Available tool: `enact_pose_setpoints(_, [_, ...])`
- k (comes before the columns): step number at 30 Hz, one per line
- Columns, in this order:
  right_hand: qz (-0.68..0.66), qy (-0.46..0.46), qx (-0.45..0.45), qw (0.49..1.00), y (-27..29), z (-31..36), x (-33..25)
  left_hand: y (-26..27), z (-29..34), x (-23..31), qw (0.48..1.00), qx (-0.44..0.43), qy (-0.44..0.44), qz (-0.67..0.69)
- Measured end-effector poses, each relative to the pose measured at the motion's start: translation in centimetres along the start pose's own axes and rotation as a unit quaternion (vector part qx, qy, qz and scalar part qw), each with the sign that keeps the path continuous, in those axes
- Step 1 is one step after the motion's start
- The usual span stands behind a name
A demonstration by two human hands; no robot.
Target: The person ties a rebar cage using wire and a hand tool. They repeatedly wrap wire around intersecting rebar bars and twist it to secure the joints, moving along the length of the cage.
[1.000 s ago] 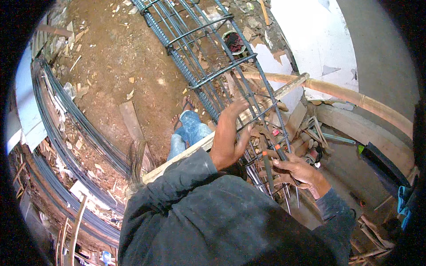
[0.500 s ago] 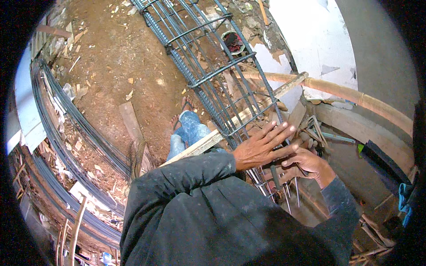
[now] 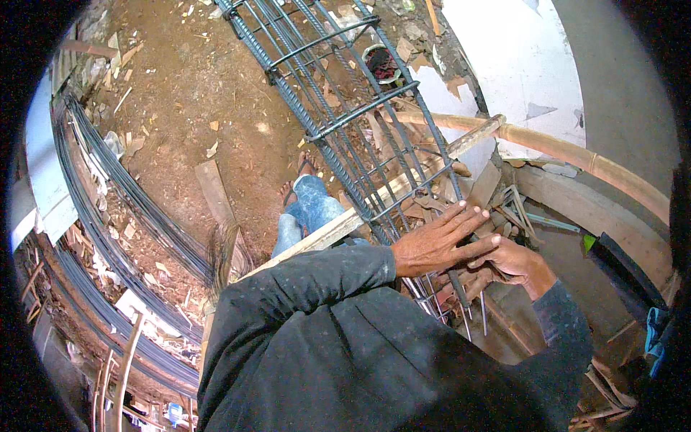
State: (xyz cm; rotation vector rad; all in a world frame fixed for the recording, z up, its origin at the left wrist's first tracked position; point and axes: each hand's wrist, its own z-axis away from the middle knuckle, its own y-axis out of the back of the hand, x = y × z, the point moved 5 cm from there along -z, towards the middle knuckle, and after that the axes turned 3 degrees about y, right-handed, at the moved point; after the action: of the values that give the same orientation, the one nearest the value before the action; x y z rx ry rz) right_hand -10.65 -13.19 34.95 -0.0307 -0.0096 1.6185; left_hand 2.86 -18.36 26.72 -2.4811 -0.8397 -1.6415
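Note:
A long cage of dark ribbed steel bars (image 3: 337,135), tied round with square stirrups, runs from the top of the view down under my hands. Across its near end lies my left hand (image 3: 440,245), palm down, with the fingers stretched out flat. Close against its fingertips is my right hand (image 3: 520,265), its fingers bent inward over a bar on the cage's right side. What they grip, if anything, is hidden. Below both hands, thin bar ends (image 3: 468,317) stick out of the cage.
A pale wooden beam (image 3: 324,237) passes crosswise under the cage. A bamboo pole (image 3: 568,144) stretches to the right, near white boards (image 3: 515,65). On the left, bundled long steel rods (image 3: 129,194) curve along the ground. A bucket (image 3: 381,65) with dark red contents stands behind the cage.
Both hands have shifted slightly to the right in view, still close together at the same end of the cage. The left hand stays flat and the right stays bent.

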Motion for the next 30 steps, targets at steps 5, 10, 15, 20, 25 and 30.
enact_pose_setpoints(5, [0.092,0.113,0.015,0.989,-1.0,2.7,-1.7,1.4,0.3,1.9,0.996,0.063,-0.009,-0.069])
enact_pose_setpoints(10, [0.003,0.131,0.032,0.991,-0.6,4.3,-2.3,1.9,-1.2,2.5,0.996,0.079,-0.023,-0.045])
enact_pose_setpoints(15, [0.356,0.143,0.113,0.916,1.5,3.9,-3.8,0.5,-2.9,1.6,0.995,0.080,0.001,-0.060])
enact_pose_setpoints(20, [0.456,0.140,0.119,0.871,1.5,2.8,-5.2,-0.4,-2.2,0.5,0.994,0.083,0.009,-0.067])
enact_pose_setpoints(25, [0.481,0.188,0.123,0.847,0.2,2.6,-6.2,-0.7,-1.9,-0.2,0.991,0.060,0.039,-0.109])
enact_pose_setpoints(30, [0.550,0.204,0.122,0.801,-0.8,3.0,-7.1,-0.9,-1.7,-0.3,0.989,0.081,0.052,-0.111])
